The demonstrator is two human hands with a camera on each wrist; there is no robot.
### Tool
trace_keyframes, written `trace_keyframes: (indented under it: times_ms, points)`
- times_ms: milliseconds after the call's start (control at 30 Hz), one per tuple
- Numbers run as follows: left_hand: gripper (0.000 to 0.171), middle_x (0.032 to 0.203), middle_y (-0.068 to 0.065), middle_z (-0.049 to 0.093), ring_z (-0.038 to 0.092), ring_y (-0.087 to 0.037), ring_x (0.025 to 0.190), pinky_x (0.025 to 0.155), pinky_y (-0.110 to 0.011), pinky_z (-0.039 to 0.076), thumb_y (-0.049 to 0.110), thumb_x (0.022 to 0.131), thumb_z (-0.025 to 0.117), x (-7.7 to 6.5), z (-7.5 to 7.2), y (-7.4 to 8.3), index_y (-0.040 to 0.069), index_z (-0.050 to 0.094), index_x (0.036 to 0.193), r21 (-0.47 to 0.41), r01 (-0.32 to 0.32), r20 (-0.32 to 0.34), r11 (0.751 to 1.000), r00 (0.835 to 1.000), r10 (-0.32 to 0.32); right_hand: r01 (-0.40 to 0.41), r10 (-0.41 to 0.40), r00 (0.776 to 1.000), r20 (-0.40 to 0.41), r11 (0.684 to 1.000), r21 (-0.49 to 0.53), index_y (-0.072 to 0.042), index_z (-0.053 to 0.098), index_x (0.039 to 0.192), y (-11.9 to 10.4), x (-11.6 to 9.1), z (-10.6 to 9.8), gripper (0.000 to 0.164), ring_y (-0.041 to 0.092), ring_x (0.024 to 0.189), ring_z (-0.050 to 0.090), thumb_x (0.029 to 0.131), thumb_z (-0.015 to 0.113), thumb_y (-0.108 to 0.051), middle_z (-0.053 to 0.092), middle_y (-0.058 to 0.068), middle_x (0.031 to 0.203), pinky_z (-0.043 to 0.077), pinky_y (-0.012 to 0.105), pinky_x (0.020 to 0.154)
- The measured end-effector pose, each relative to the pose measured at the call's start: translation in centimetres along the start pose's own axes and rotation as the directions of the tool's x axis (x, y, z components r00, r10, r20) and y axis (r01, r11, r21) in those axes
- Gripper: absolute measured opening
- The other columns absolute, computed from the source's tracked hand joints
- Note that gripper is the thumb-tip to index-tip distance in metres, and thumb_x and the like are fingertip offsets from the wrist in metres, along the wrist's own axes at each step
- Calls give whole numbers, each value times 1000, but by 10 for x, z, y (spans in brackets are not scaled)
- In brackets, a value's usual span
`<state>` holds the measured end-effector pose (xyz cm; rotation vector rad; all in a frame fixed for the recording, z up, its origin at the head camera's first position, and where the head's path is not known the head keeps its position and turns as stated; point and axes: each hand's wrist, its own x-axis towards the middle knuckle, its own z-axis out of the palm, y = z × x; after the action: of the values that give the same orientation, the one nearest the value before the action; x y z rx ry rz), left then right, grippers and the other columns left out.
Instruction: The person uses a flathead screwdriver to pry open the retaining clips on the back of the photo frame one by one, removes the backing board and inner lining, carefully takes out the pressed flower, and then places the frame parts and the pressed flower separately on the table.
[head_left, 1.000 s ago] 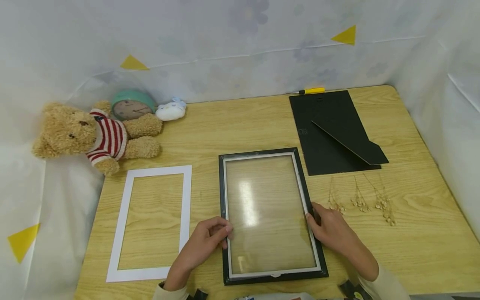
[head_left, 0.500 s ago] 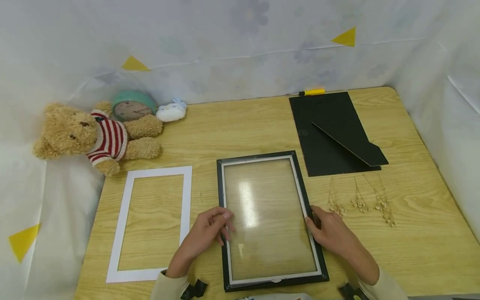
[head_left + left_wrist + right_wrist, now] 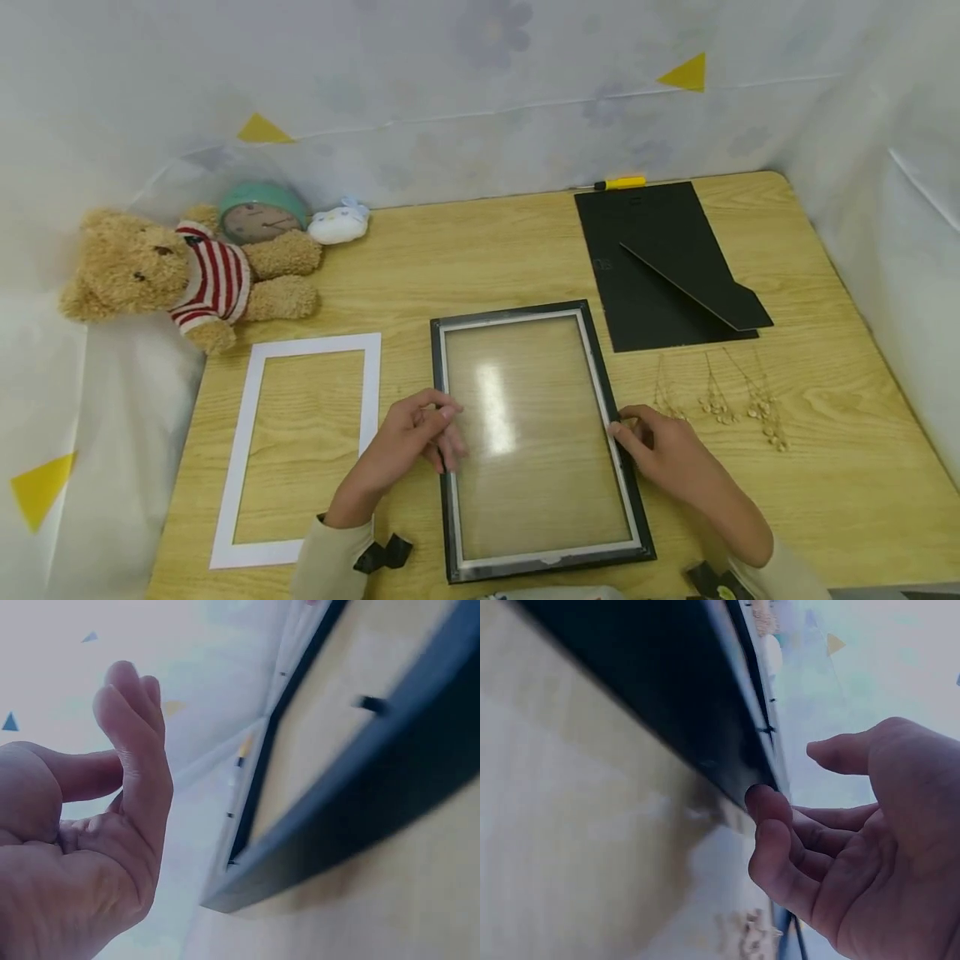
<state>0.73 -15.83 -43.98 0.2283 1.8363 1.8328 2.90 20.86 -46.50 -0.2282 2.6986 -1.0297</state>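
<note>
A black picture frame with a pale inner border and a glass pane lies on the table, glare across the glass. Over its left side hovers my left hand, its fingers loosely bent; the left wrist view shows this hand holding nothing, apart from the frame. My right hand is at the frame's right side. In the right wrist view its bent fingertips are at the frame's outer side, seemingly touching it, while the thumb stands off.
A white mat border lies left. At the back right is a black backing board with its stand flap, beside a yellow screwdriver. Dried flower sprigs lie right. A teddy bear, clock and white plush sit back left.
The frame has shifted slightly left and toward me. My left hand has moved up along its left side, fingers loosening. My right thumb has come away from the frame's edge.
</note>
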Motion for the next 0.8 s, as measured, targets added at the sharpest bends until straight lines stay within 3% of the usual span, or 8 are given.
trace_keyframes:
  times_ms: [167, 333, 533, 633, 800]
  points:
    - [30, 80, -9, 71, 65, -15, 56, 51, -33, 55, 17, 108, 47, -5, -12, 18, -8, 54, 124, -63, -48, -2, 997, 999, 48, 32, -31, 999, -24, 998, 56, 0, 67, 114, -3, 3, -14, 30, 5, 50, 45, 104, 56, -26, 58, -5, 68, 39, 27, 47]
    - [24, 78, -4, 71, 65, -18, 56, 50, -30, 54, 16, 107, 48, -7, -22, 37, -1, 58, 120, -69, -116, -70, 991, 991, 111, 80, -74, 995, -66, 991, 104, 0, 67, 112, -8, 8, -28, 28, 6, 53, 50, 105, 54, -24, 59, -1, 69, 43, 27, 48]
    - [19, 83, -2, 74, 69, -11, 65, 53, -26, 55, 10, 107, 45, 3, -26, 47, 5, 60, 119, -171, -275, -181, 946, 953, 244, 177, -165, 979, -123, 979, 98, -3, 68, 109, -17, 15, -30, 20, 4, 52, 50, 104, 57, -19, 59, -4, 67, 43, 26, 49]
    - [18, 88, -4, 76, 73, -14, 73, 61, -27, 57, 10, 108, 45, 11, -25, 49, 7, 58, 121, -212, -312, -223, 926, 938, 264, 152, -146, 982, -119, 988, 41, -3, 68, 109, -20, 19, -27, 20, 5, 50, 47, 102, 60, -20, 58, -4, 67, 41, 26, 48]
    - [15, 95, -11, 76, 75, -21, 85, 72, -31, 59, 11, 106, 50, 28, -21, 49, 5, 53, 120, -332, -308, -277, 892, 935, 220, 55, -61, 995, -74, 995, -80, 5, 64, 112, -21, 24, -17, 30, 7, 50, 46, 99, 65, -22, 56, -5, 65, 40, 27, 49]
